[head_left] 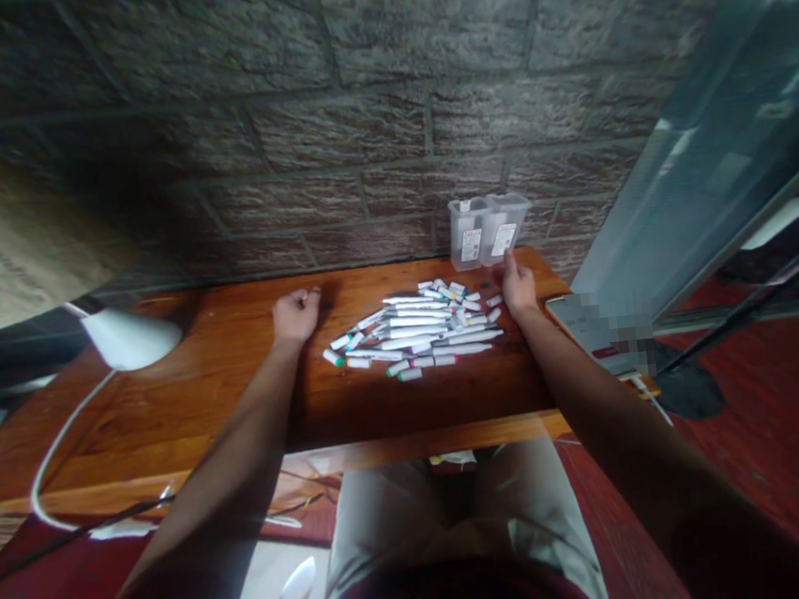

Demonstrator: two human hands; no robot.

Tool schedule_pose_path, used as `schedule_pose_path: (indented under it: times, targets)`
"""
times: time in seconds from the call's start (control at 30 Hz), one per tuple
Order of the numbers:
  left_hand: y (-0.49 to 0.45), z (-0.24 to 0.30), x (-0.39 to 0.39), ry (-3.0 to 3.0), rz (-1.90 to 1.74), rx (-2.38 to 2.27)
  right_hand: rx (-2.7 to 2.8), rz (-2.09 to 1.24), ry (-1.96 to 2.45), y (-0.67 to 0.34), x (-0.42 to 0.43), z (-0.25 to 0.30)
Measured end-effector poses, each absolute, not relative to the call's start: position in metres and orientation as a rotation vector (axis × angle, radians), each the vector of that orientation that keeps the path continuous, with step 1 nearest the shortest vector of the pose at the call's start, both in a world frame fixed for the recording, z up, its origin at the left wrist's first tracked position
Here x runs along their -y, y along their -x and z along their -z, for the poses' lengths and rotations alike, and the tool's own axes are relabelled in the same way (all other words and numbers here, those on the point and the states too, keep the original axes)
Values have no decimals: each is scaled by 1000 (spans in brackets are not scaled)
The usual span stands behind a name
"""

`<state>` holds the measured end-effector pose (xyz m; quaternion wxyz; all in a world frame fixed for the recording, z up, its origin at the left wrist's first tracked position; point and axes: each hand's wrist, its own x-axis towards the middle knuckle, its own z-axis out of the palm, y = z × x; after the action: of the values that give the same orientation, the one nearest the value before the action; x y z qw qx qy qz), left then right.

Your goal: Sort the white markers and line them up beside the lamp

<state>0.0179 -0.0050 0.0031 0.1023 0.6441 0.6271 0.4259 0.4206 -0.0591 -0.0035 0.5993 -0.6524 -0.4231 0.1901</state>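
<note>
A heap of several white markers [419, 329] with coloured caps lies in the middle of a wooden table [189, 395]. My left hand [295, 314] rests on the table left of the heap, its fingers curled into a loose fist with nothing seen in it. My right hand [517, 286] sits at the heap's right end, fingers curled, just in front of two clear plastic containers [486, 229] that stand against the wall. I cannot make out whether the right hand holds a marker.
A brick wall [354, 125] rises right behind the table. A white desk lamp [127, 337] with a curved cable stands at the left, under a cardboard box [5, 243]. A flat device [589, 324] lies at the table's right edge. Red floor lies beyond.
</note>
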Motion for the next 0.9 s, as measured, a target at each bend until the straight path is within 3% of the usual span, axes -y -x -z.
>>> schedule_pose_path:
  times: [0.9]
  targets:
    - [-17, 1, -3, -2003, -1174, -1845, 1096, -502, 1485, -418, 55, 3]
